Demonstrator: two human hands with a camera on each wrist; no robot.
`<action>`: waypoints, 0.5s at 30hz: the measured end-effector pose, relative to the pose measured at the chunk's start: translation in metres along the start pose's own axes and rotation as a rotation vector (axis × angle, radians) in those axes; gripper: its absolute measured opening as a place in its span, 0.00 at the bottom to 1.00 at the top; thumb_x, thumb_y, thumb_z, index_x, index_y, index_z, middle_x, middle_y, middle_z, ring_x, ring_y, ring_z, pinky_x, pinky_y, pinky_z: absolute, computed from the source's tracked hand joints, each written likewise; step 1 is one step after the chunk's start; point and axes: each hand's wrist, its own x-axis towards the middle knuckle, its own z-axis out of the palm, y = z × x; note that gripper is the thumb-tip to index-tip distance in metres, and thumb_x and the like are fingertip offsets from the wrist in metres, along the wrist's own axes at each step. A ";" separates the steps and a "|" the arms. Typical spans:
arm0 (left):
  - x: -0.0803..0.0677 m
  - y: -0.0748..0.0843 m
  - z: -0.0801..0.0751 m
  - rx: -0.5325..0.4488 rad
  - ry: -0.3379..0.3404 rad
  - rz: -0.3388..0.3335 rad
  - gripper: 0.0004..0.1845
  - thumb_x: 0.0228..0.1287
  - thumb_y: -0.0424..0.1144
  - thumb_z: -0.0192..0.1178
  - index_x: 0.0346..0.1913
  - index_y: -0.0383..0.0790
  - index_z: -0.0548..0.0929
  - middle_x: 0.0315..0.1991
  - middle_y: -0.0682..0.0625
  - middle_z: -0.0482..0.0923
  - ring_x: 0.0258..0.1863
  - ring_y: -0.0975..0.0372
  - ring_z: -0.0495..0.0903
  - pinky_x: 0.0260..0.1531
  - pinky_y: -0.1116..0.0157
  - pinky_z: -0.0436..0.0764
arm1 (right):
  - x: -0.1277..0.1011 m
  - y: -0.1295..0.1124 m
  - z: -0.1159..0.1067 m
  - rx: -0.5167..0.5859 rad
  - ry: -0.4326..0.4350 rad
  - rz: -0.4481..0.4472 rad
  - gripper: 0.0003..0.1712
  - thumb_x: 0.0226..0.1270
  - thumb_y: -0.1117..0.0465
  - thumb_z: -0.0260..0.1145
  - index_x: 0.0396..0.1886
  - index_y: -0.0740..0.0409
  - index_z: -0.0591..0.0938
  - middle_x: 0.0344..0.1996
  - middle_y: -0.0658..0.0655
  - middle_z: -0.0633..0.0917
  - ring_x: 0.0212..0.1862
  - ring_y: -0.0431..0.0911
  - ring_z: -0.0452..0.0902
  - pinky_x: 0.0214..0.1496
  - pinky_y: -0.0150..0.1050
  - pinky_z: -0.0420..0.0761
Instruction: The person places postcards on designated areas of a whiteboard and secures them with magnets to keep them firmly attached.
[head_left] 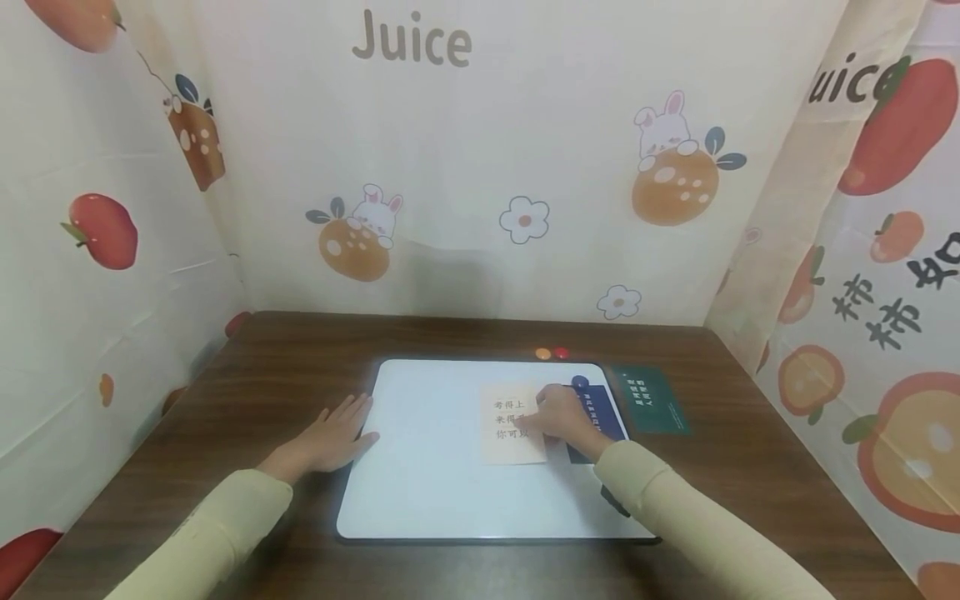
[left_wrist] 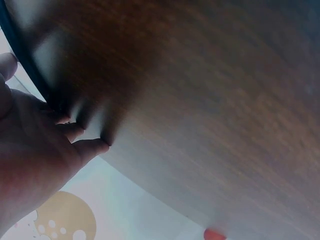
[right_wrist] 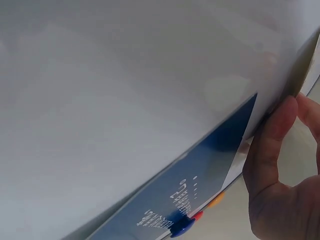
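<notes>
A whiteboard with a dark rim lies flat on the table. My left hand rests at its left edge, fingers stretched and touching the rim; the left wrist view shows this hand with its fingertips against the tabletop. Over the board, my right hand pinches the right side of a cream card with printed characters. In the right wrist view the card appears edge-on between thumb and finger. Beneath my right wrist lies a navy card, a blue round magnet at its top.
A dark green card lies on the table right of the board. Behind the board's far edge sit an orange magnet and a red magnet. Printed cloth walls enclose the brown wooden table at the back and sides.
</notes>
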 end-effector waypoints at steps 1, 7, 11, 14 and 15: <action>0.000 0.000 0.000 0.000 -0.002 -0.002 0.38 0.73 0.51 0.46 0.72 0.27 0.51 0.73 0.32 0.46 0.71 0.38 0.43 0.64 0.36 0.45 | 0.000 -0.001 0.000 -0.004 0.002 0.001 0.35 0.47 0.53 0.79 0.51 0.69 0.78 0.38 0.60 0.81 0.28 0.47 0.77 0.27 0.35 0.77; 0.001 0.001 -0.001 0.000 -0.008 -0.003 0.38 0.73 0.51 0.46 0.72 0.26 0.50 0.73 0.32 0.45 0.71 0.38 0.43 0.64 0.37 0.45 | -0.001 -0.003 0.000 -0.039 0.008 0.008 0.34 0.46 0.53 0.79 0.50 0.68 0.78 0.38 0.61 0.82 0.28 0.47 0.77 0.28 0.34 0.77; 0.001 0.002 -0.002 0.002 -0.014 -0.004 0.37 0.73 0.50 0.46 0.72 0.26 0.51 0.73 0.31 0.46 0.71 0.38 0.43 0.64 0.36 0.46 | -0.002 -0.004 -0.001 -0.060 0.003 0.007 0.34 0.47 0.53 0.79 0.50 0.68 0.78 0.38 0.60 0.81 0.28 0.47 0.76 0.27 0.34 0.76; 0.000 0.004 -0.003 -0.003 -0.017 -0.003 0.37 0.73 0.50 0.46 0.72 0.25 0.51 0.72 0.30 0.46 0.71 0.38 0.43 0.63 0.36 0.45 | -0.001 -0.004 0.000 -0.079 -0.002 -0.014 0.32 0.48 0.53 0.78 0.47 0.68 0.78 0.33 0.59 0.81 0.25 0.47 0.76 0.24 0.34 0.75; -0.001 0.004 -0.003 -0.005 -0.018 -0.003 0.37 0.73 0.49 0.46 0.71 0.25 0.51 0.72 0.30 0.46 0.71 0.38 0.43 0.63 0.35 0.45 | -0.001 -0.004 0.000 -0.084 -0.005 -0.024 0.31 0.48 0.53 0.78 0.46 0.68 0.78 0.30 0.59 0.80 0.24 0.47 0.76 0.23 0.34 0.74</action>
